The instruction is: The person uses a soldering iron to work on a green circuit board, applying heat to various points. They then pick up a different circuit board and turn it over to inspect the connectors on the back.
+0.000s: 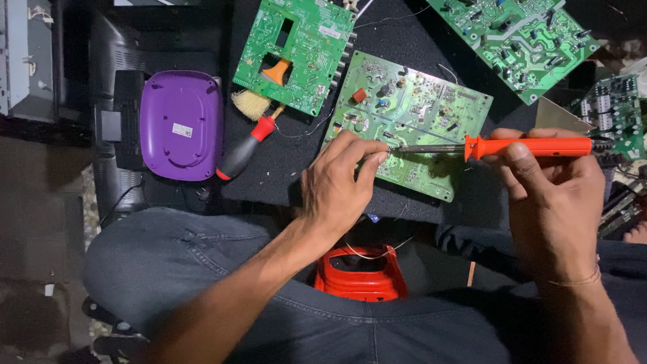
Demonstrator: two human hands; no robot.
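Observation:
My right hand (549, 195) grips an orange-handled soldering iron (532, 146) held level, its metal tip reaching left onto a green circuit board (431, 111) lying on a black mat (283, 155). My left hand (340, 182) rests on the board's near left part, thumb and forefinger pinched together right at the iron's tip; a thin wire or solder strand may be between them, too small to tell. My legs in dark jeans fill the lower part of the view.
Another green board (303, 50) with an orange-handled brush (259, 98) lies at the back left, a red and black screwdriver (244, 149) beside it. A purple oval case (180, 125) sits left. More boards (519, 40) lie back right. A red stool (360, 273) stands between my legs.

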